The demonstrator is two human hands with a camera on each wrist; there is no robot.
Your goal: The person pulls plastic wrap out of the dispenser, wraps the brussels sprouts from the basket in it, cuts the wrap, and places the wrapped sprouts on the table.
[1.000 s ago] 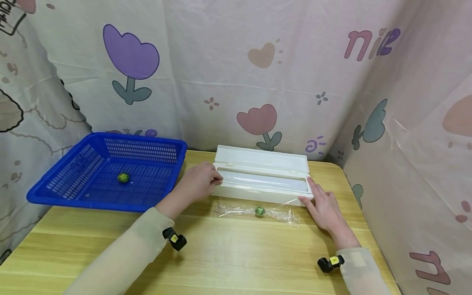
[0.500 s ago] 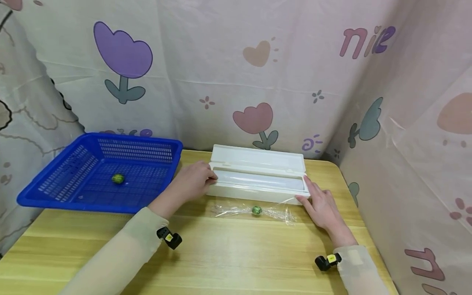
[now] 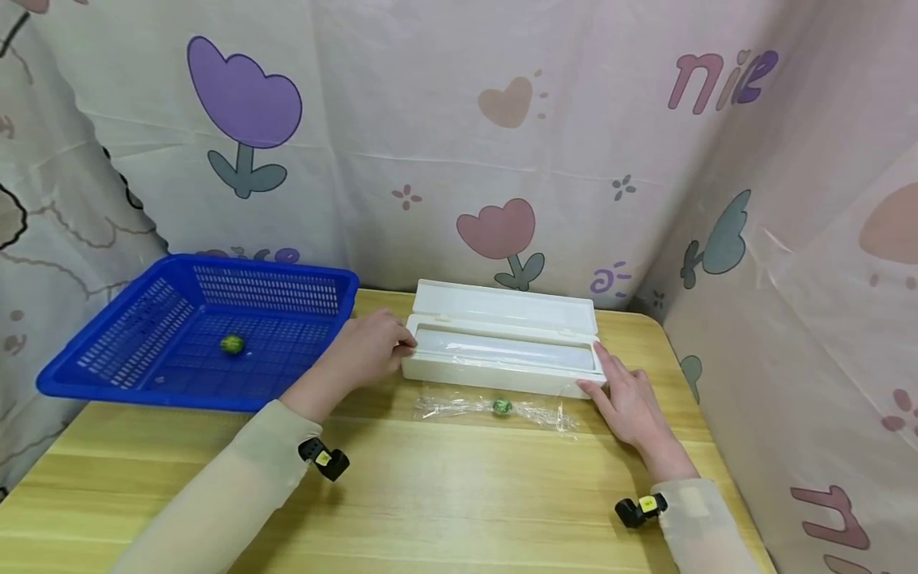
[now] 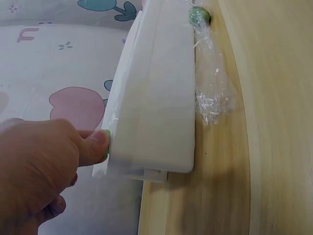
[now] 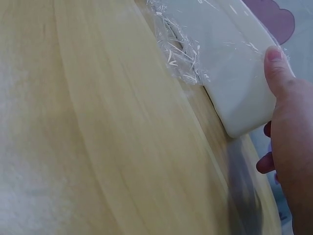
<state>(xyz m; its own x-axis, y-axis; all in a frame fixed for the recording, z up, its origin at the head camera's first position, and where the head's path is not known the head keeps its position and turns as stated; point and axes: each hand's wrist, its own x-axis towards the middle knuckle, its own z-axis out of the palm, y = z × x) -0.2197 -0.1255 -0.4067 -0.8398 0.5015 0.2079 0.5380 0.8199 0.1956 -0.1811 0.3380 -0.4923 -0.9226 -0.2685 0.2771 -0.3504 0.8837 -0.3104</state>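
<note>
Film (image 3: 441,405), bunched either side of a green ball (image 3: 502,406), lies just in front of the white box (image 3: 495,376); it looks limp and clingy, best lifted by the ball. At the box's left end, the left hand (image 3: 366,349) pinches the edge, perhaps film too; I cannot tell. At its right end, the right hand (image 3: 631,405) grips the corner. Probably light, stiff and smooth, the box wants steadying at both ends. Behind it, the open lid (image 3: 502,308) seems thin.

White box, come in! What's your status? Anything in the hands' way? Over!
Left hand at left end, right hand gripping right end. White box: lid open, roll inside. Possibly in the way: wrapped green ball, close in front.
</note>
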